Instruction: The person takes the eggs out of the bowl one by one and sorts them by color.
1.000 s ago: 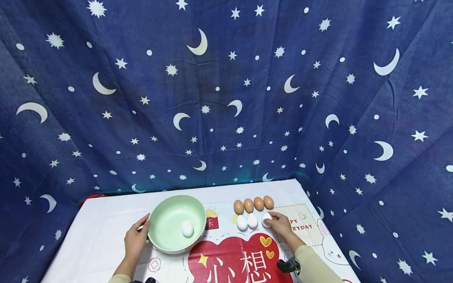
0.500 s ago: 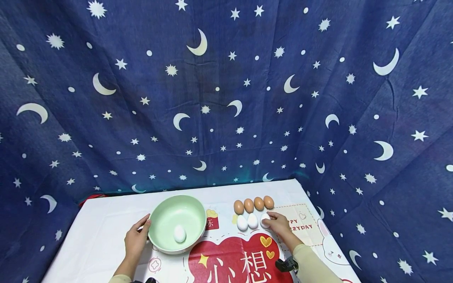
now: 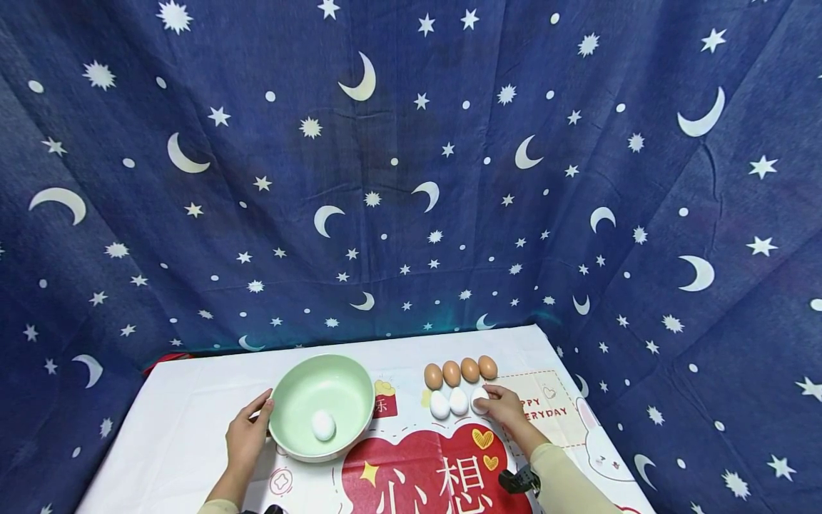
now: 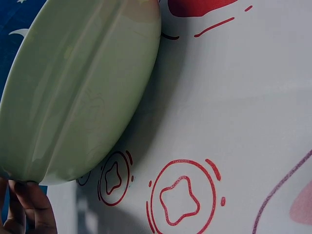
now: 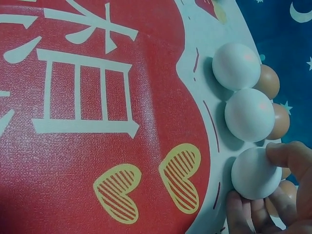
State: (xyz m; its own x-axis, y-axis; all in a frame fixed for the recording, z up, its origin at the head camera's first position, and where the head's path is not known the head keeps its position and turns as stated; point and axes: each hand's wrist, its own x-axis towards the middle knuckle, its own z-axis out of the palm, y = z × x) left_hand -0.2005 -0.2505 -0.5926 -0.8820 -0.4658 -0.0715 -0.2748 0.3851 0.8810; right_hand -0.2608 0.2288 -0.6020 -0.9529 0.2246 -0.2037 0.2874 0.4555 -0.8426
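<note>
In the head view, my left hand (image 3: 249, 428) holds the left rim of a light green bowl (image 3: 298, 385), its fingers and thumb at the edge. The bowl's outer wall (image 4: 83, 87) fills much of the left wrist view, above the fingertips (image 4: 34, 204). One white egg (image 3: 323, 425) lies inside the bowl, near its front. To the right, my right hand (image 3: 504, 408) pinches another white egg (image 5: 254, 173) between thumb and fingers. That egg sits at the right end of a row, beside two more white eggs (image 5: 249, 115). The palms are partly hidden.
Several brown eggs (image 3: 452, 373) stand in a row just behind the white ones. A printed white cloth (image 3: 193, 400) with a red heart covers the table. Behind it hangs a blue curtain (image 3: 411, 235) with moons and stars.
The egg in the bowl has rolled left and toward the front. My right hand has shifted its egg slightly left, closer to the other white eggs. My left hand has stayed at the rim.
</note>
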